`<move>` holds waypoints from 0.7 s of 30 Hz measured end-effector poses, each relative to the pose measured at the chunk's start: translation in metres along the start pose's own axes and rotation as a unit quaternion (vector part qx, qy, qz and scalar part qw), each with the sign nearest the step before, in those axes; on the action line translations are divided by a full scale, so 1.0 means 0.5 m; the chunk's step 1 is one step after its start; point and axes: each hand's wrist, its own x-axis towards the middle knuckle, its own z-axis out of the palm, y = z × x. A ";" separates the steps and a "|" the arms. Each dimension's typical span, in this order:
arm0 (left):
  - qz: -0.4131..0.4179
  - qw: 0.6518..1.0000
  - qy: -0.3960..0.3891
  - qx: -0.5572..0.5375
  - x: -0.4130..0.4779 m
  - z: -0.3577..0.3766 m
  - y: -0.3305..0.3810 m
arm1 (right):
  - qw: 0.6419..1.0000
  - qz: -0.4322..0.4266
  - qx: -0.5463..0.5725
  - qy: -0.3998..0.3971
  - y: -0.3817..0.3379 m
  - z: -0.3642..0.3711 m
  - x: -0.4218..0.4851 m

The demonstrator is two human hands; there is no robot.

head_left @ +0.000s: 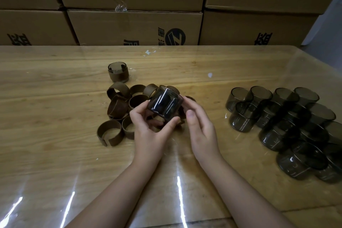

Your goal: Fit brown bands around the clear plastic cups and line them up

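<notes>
Records one smoky clear cup (pixel 165 102) held off the tabletop (pixel 55 83) near its middle, tilted, with no band on it; grips it from both sides. Left hand (pixel 148 127): fingers curled under and round the cup's lower left, thumb pressed against the near wall. Right hand (pixel 199 126): fingers curved round the cup's right side, tips hidden behind it, thumb upright just beside the wall. Notes a brown scrap below the cup, between the two hands; cannot tell whether held.

Loose brown bands (pixel 120 105) heaped directly behind and left of the hands, some upright, some leaning on one another, one split ring nearest the front edge; touching or overlapping throughout. Banded cup (pixel 118 72) upright behind the heap, toward the far edge, apart from it; band round its lower part. Bare cups (pixel 288 122) clustered toward the right edge, packed close, well apart from the hands; blurred toward the front right corner. Glossy clear sheet (pixel 305 65) laid over the wood. Printed cardboard boxes (pixel 135 24) stacked along the far edge.
</notes>
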 end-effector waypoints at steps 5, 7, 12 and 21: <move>0.037 0.999 -0.003 0.039 0.007 -0.004 -0.010 | 1.000 -0.012 -0.016 -0.010 0.000 0.002 -0.004; 0.039 0.999 -0.008 0.034 0.008 -0.004 -0.012 | 1.000 -0.018 -0.018 -0.003 -0.003 0.001 -0.004; 0.035 0.997 -0.040 0.055 0.008 0.000 -0.010 | 0.999 -0.031 -0.023 0.023 -0.015 -0.004 0.000; 0.043 0.990 -0.081 0.103 0.005 -0.004 0.003 | 0.999 -0.026 -0.001 0.025 -0.019 -0.010 0.008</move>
